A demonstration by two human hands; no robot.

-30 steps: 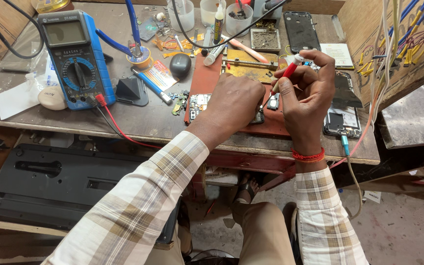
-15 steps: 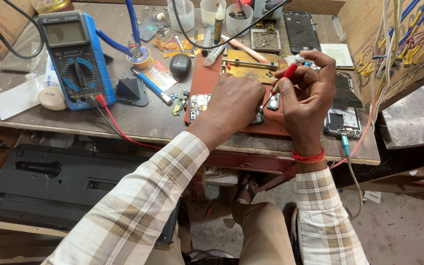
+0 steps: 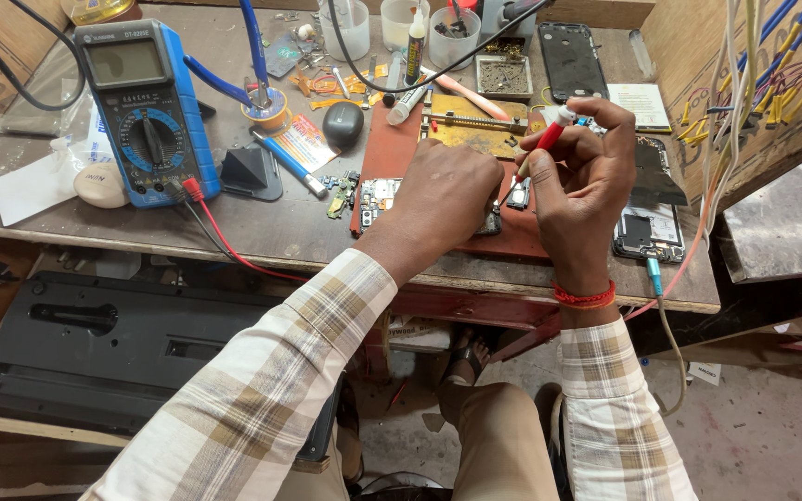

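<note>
Right hand [image 3: 579, 176] pinches my red-handled screwdriver [image 3: 542, 144] pen-style, tip angled down at the small circuit board [image 3: 378, 197] on the red mat [image 3: 512, 237] on the table [image 3: 308, 237]. Left hand [image 3: 443, 190] is curled flat over the board, pinning it. I judge it light, thin, fragile: best held by the edges.

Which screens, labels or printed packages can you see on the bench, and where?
Blue multimeter, far left: grey rectangular screen, round dial.
Colourful printed card, beside it: small, orange and white.
White printed card, far right: rectangular.
Opened phone, by the right hand: dark, insides exposed.
</note>
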